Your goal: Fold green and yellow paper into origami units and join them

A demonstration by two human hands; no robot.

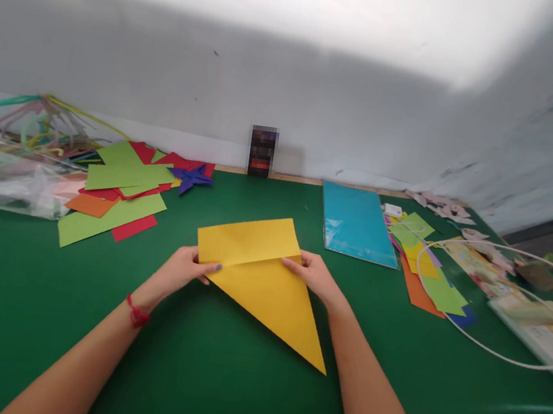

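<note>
Nearest the camera, our two bare forearms (81, 354) reach in over the green surface (154, 380), a red bracelet (137, 315) on the left wrist. Between our hands is a yellow sheet (270, 293), at the middle of the surface; a line crosses it, with a four-sided band above and a part below that tapers to a point toward the lower right. Our left hand (195, 265) has its grip closed on the left edge, thumb on top near that line; our right hand (309, 271) pinches the right edge, its thumb at the line's other end. Beyond on the left we see a purple star (191, 178) touching a pile of green sheets (126, 178) and red pieces (135, 229), with a clear plastic bag (18, 178) beside them. Past our right hand lies a blue packet (360, 224), and farther right a white hoop (529, 366) partly overlaps scattered coloured papers (441, 284). Against the wall (273, 65) stands a dark object (261, 153), too blurred for us to name.
</note>
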